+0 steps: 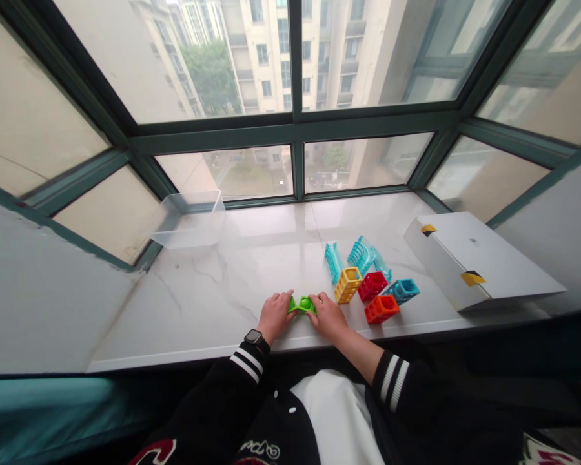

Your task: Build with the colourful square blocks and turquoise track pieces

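Observation:
Near the front edge of the white sill, my left hand (275, 315) and my right hand (328, 316) face each other, fingers closed around bright green plastic building pieces (306, 303). The green shows in two parts, one by each hand; I cannot tell whether they are joined. My fingers cover their outer ends. Just right of my right hand stands a yellow block tower (347, 285). Beyond it are a red block (372, 285), an orange-red block (381, 310) and a blue block (403, 290), all with holes in their sides.
Behind the blocks lie translucent turquoise track-like pieces (362, 255). At the back left is a clear plastic bin (193, 223). A white box (484, 258) with yellow-black tabs occupies the right side. Green-framed windows (297, 126) enclose the marble-patterned sill (213, 323).

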